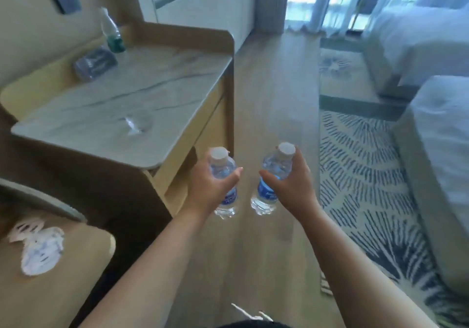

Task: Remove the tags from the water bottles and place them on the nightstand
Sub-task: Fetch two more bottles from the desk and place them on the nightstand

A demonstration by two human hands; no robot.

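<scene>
Floor [276,99]: wood planks, running from the near edge to the far windows.
Rug [360,175]: patterned blue and cream, on the floor at right, beside a bed [441,134].
Nightstand [142,78]: left of the floor, marble-look top with a raised wooden rim along its far and left edges.
Green bottle [111,31]: upright at the nightstand's far-left corner.
Dark packet [95,62]: lying just in front of the green bottle.
Left hand [210,183]: fingers wrapped around the left bottle [223,172], held upright in the air over the floor, just off the nightstand's near-right corner.
Right hand [291,180]: fingers curled around the right bottle [269,183], upright, near the other but apart.
Caps: white on both; tags cannot be made out.
</scene>
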